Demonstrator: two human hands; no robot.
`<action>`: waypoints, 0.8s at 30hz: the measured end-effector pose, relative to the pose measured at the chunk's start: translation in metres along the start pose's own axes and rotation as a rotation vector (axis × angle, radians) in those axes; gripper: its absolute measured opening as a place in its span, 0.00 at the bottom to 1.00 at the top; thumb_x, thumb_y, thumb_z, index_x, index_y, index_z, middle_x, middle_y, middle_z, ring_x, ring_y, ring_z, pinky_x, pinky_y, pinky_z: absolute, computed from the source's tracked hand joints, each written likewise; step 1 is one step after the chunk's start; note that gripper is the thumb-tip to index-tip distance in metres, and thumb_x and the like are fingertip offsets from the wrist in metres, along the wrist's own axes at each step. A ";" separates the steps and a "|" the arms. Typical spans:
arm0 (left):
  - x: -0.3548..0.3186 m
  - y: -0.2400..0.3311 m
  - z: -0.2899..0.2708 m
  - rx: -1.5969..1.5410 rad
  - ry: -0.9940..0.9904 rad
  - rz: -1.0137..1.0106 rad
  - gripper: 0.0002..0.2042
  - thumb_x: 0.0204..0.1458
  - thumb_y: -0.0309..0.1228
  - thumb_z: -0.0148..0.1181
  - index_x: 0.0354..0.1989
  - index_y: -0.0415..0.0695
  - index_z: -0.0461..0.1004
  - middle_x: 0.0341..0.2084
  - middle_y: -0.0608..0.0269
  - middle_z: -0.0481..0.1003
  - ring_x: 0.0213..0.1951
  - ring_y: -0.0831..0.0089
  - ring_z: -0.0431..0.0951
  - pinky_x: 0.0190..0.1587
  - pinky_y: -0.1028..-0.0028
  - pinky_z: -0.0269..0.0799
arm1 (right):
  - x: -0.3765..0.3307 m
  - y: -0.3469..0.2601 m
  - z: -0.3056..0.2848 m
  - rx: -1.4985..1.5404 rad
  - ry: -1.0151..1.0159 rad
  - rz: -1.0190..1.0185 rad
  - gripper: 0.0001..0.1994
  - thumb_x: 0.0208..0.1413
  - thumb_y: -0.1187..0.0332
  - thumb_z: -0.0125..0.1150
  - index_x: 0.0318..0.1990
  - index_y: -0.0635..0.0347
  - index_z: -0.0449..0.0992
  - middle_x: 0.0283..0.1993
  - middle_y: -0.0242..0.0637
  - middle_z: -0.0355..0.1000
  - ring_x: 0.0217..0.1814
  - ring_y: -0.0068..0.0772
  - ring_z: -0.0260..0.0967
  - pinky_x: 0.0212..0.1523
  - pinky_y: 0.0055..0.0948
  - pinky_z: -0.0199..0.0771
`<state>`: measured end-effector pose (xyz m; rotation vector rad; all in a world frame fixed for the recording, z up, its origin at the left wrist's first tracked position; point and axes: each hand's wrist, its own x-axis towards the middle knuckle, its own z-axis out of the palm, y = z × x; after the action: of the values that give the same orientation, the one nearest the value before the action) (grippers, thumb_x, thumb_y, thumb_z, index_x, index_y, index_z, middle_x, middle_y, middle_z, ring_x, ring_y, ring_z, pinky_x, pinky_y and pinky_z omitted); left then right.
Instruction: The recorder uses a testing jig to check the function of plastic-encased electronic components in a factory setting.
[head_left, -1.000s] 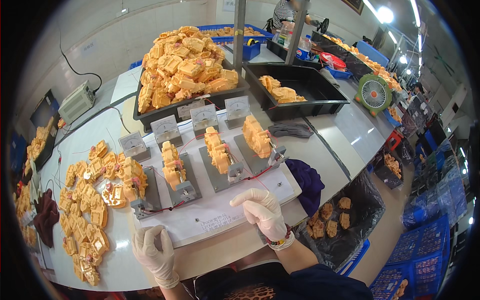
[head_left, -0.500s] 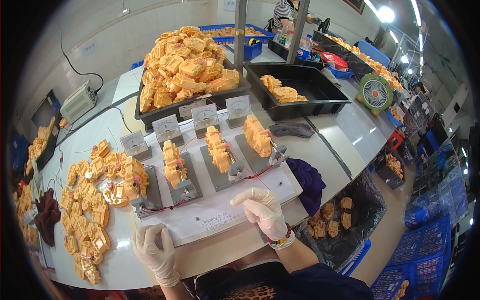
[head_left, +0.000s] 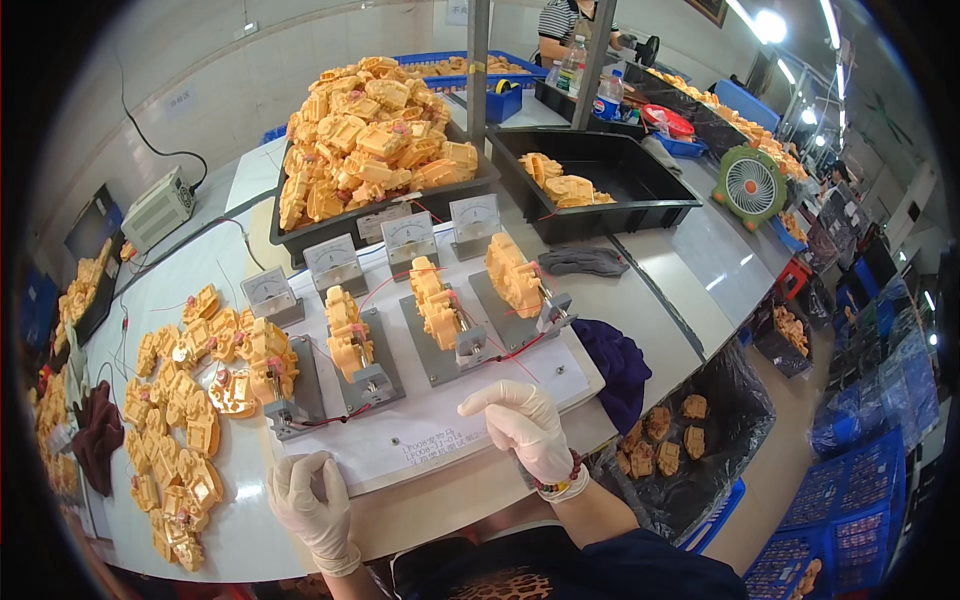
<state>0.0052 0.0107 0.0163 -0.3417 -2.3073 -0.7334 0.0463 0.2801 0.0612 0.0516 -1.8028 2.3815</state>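
Four yellow-orange plastic gearbox-like parts sit in grey metal fixtures on a white board; the rightmost part (head_left: 513, 275) and leftmost part (head_left: 272, 360) stand at its ends. Behind them is a row of analog meters, such as this one (head_left: 335, 262), joined by red wires. My left hand (head_left: 310, 505), in a white glove, rests at the front left corner of the board (head_left: 400, 465), fingers loosely bent, thumb apart, holding nothing visible. My right hand (head_left: 522, 430), also gloved with a beaded bracelet at the wrist, hovers over the board's front edge, fingers bent and apart, nothing visible in it.
Loose yellow parts (head_left: 180, 400) cover the table at left. A heaped black tray (head_left: 400, 195) stands behind the meters, beside another black tray (head_left: 640, 215) holding a few parts. A purple cloth (head_left: 615, 365) lies right of the board; below is a plastic-lined bin (head_left: 720, 440).
Both my hands stay almost where they were. The person at the far back has shifted and shows more of the body. The view has moved very slightly.
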 end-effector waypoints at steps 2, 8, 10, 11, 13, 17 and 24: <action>0.000 0.000 0.000 -0.001 -0.002 0.003 0.06 0.45 0.22 0.66 0.30 0.47 0.77 0.26 0.66 0.72 0.31 0.63 0.71 0.38 0.63 0.66 | 0.000 0.000 0.000 -0.008 0.001 -0.004 0.14 0.66 0.75 0.46 0.44 0.65 0.81 0.19 0.20 0.62 0.20 0.10 0.52 0.23 0.17 0.49; 0.000 -0.001 0.000 0.009 -0.001 0.014 0.06 0.45 0.23 0.66 0.31 0.47 0.77 0.26 0.65 0.72 0.31 0.62 0.71 0.39 0.63 0.66 | 0.000 0.001 -0.001 -0.016 -0.003 0.003 0.14 0.65 0.75 0.46 0.44 0.65 0.82 0.19 0.20 0.62 0.20 0.10 0.52 0.23 0.17 0.49; -0.001 -0.001 0.000 0.007 -0.007 0.001 0.06 0.45 0.23 0.66 0.31 0.47 0.77 0.27 0.65 0.73 0.32 0.62 0.71 0.39 0.63 0.66 | 0.000 0.002 -0.001 -0.004 -0.010 -0.018 0.14 0.66 0.74 0.46 0.44 0.65 0.82 0.19 0.20 0.62 0.20 0.10 0.52 0.23 0.17 0.49; -0.001 -0.001 0.000 0.008 -0.007 0.001 0.06 0.45 0.23 0.66 0.31 0.47 0.77 0.27 0.65 0.73 0.32 0.62 0.71 0.39 0.63 0.66 | 0.000 0.002 -0.001 -0.004 -0.010 -0.018 0.14 0.66 0.74 0.46 0.44 0.65 0.82 0.19 0.20 0.62 0.20 0.10 0.52 0.23 0.17 0.49; -0.001 -0.001 0.000 0.008 -0.003 -0.001 0.06 0.45 0.23 0.66 0.31 0.47 0.77 0.27 0.65 0.73 0.32 0.62 0.72 0.39 0.63 0.66 | 0.001 0.003 -0.001 -0.003 -0.010 -0.020 0.14 0.66 0.74 0.46 0.44 0.65 0.82 0.19 0.20 0.62 0.20 0.10 0.52 0.23 0.17 0.49; -0.001 -0.001 0.000 0.008 -0.006 -0.010 0.06 0.45 0.23 0.66 0.30 0.47 0.77 0.26 0.65 0.73 0.32 0.62 0.71 0.39 0.63 0.66 | 0.000 0.003 -0.001 0.006 -0.018 -0.028 0.14 0.66 0.74 0.46 0.44 0.65 0.81 0.19 0.19 0.61 0.20 0.10 0.51 0.23 0.17 0.49; -0.001 0.000 0.001 0.007 0.000 -0.002 0.06 0.45 0.23 0.66 0.30 0.47 0.77 0.26 0.65 0.72 0.30 0.62 0.71 0.38 0.63 0.66 | 0.000 0.003 -0.002 0.008 -0.019 -0.024 0.14 0.65 0.75 0.46 0.44 0.65 0.81 0.19 0.19 0.61 0.20 0.10 0.51 0.23 0.17 0.48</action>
<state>0.0052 0.0106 0.0154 -0.3358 -2.3096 -0.7267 0.0462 0.2809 0.0580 0.0965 -1.7903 2.3798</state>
